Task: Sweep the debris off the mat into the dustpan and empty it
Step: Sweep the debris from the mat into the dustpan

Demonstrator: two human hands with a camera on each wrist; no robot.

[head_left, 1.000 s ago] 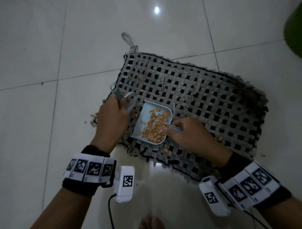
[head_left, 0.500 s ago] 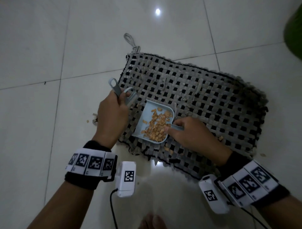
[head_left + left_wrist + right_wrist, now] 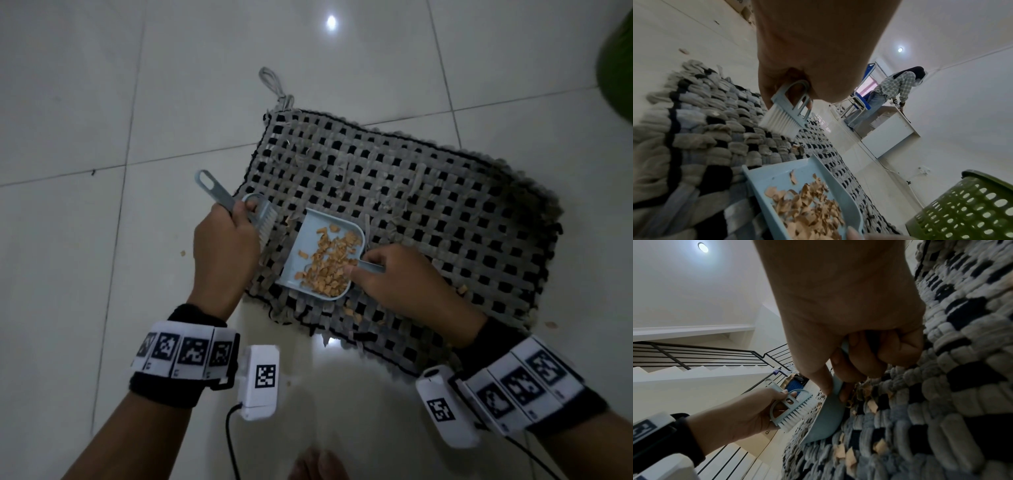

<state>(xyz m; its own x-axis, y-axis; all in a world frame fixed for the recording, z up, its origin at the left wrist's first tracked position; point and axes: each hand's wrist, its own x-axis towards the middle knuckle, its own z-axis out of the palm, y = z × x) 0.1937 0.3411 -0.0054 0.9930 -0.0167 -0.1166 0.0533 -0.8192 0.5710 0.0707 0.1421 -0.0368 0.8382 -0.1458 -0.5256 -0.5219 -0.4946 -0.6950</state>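
Lifted clear of the weave since a second earlier, when it sat low at the mat's left edge, the small brush (image 3: 239, 214) was held above the woven mat (image 3: 428, 219) in the left hand (image 3: 224, 255), whose fingers were curled round its handle; the white bristles pointed down toward the dustpan's open lip, seemingly readied for another stroke. Beside it lay the pale blue dustpan (image 3: 308, 233), resting on the mat's near left part and already carrying a heap of tan debris (image 3: 329, 265). The right hand (image 3: 394, 277) pinched the pan's short handle, thumb and fingers closed on it, apparently to keep the pan steady and its lip against the weave so scraps could be pushed in. A few tan scraps (image 3: 352, 313) were scattered on the mat just behind the pan, with others out on the white tiled floor (image 3: 102, 102), so the sweeping looked unfinished. A green perforated basket (image 3: 972, 207) stood off beyond the mat's right end, a likely place for emptying. Across the room another person (image 3: 894, 91) bent over a white cabinet.
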